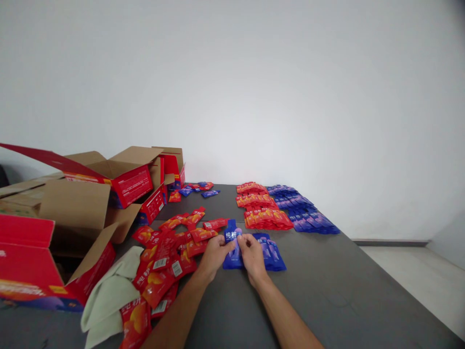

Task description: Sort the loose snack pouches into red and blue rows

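Between my two hands is a blue pouch (231,261) with a narrow spout-like top and white lettering, its front facing me. My left hand (215,253) pinches its left edge, thumb on the front. Its right edge is gripped by my right hand (252,254), fingers bent around it. A short overlapped row of blue pouches (275,254) lies just right of my right hand, partly hidden by it. Beside my left hand spreads a loose heap of red pouches (163,252) with orange pictures, some showing barcodes.
Stacked rows of red pouches (267,218) and blue pouches (314,222) lie farther back. Open red cardboard boxes (132,186) crowd the left side. A pale green cloth (109,295) lies by the heap. Mixed pouches (210,193) sit near the wall. The grey table's edge slopes along the right.
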A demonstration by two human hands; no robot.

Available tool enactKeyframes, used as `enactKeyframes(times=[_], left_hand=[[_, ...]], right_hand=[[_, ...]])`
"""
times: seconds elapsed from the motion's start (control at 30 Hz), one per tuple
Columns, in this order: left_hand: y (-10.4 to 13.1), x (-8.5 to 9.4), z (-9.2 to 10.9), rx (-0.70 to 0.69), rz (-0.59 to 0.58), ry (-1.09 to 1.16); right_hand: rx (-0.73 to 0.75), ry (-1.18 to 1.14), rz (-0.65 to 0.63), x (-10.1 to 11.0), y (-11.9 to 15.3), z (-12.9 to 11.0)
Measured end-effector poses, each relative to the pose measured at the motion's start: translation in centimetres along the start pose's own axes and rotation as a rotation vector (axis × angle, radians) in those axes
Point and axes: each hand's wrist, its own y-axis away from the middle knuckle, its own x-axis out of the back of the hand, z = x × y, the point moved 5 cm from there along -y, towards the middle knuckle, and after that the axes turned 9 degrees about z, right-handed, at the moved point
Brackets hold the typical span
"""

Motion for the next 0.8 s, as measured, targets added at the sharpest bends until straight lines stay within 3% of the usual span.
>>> enactKeyframes(times=[0.27, 0.5, 0.67, 0.8], left_hand=[[-0.2, 0.1, -0.6, 0.008, -0.027, -0.071], [-0.3, 0.8, -0.1, -0.093, 0.115, -0.195], [-0.1, 0.3, 0.3, -0.088, 0.016, -0.101], [-0.1, 0.1, 0.5, -0.061, -0.025, -0.016]], right_hand=[[0.072, 0.129, 0.036, 0.4, 0.0, 0.7], [0.056, 0.147, 0.069, 0.5, -0.1, 0.8], [0.029, 0.094, 0.071, 0.7, -0.2, 0.3], [0.013, 0.064, -0.001, 0.6, 0.2, -0.9]])
